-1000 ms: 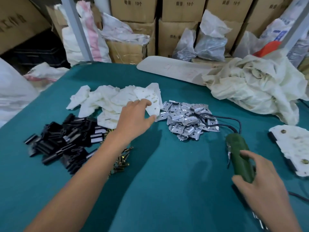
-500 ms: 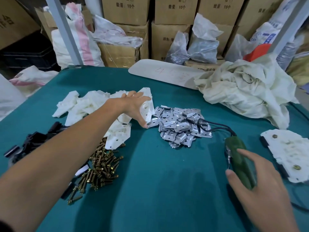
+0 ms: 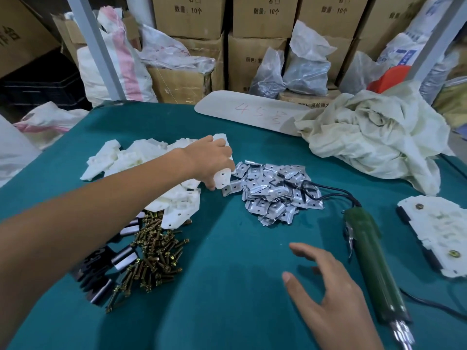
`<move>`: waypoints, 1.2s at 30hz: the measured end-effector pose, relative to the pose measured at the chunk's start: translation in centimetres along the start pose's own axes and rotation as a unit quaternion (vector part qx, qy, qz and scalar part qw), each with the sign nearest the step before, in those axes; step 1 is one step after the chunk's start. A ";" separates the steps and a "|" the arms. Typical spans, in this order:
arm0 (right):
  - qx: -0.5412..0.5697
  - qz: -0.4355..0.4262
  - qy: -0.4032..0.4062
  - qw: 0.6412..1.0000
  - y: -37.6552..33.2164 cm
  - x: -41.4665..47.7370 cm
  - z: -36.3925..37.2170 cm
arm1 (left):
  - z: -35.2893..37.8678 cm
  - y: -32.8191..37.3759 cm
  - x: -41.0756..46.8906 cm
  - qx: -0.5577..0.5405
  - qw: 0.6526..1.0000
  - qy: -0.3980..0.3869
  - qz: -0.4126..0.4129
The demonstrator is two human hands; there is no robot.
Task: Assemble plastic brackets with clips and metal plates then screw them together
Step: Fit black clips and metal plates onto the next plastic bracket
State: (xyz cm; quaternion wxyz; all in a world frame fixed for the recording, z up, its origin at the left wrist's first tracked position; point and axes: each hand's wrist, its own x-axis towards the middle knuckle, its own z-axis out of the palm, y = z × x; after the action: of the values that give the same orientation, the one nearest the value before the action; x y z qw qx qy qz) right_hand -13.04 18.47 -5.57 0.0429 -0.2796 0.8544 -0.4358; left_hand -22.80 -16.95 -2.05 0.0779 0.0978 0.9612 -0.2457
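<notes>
My left hand (image 3: 211,160) grips a white plastic bracket (image 3: 223,176) at the right end of the heap of white brackets (image 3: 141,157), lifting it beside the pile of metal plates (image 3: 275,190). Brass screws (image 3: 154,253) lie in a heap near my left forearm, with black clips (image 3: 101,266) partly hidden under the arm. My right hand (image 3: 328,299) hovers over the green table (image 3: 227,274) with fingers spread, holding nothing, just left of the green electric screwdriver (image 3: 371,261) lying on the cloth.
An assembled white bracket (image 3: 439,231) with screws lies at the right edge. A crumpled cream cloth (image 3: 374,137) and a long white panel (image 3: 247,112) sit at the back. Cardboard boxes (image 3: 260,16) and bags stand behind the table.
My right hand has let go of the green screwdriver and moved left over the table. My left hand has closed round a white bracket and raised it off the heap.
</notes>
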 end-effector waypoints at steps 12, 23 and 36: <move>0.110 0.004 0.031 0.993 -0.9 1.6 1.8 | -9.2 4.3 -8.3 -0.463 0.791 0.374 -0.142; 0.151 0.089 -0.023 0.984 0.3 2.4 4.9 | -2.6 14.2 -14.0 -0.533 0.758 0.154 -0.344; -0.020 0.091 0.024 0.995 1.5 2.4 5.7 | 5.5 3.1 -21.4 -0.298 0.795 -0.025 -0.528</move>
State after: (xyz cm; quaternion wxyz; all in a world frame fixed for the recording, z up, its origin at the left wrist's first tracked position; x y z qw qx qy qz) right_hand -13.95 13.79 -9.84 0.0564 -0.1914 0.8854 -0.4198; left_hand -0.83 -20.23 -4.02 -0.0142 -0.4591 0.8870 0.0470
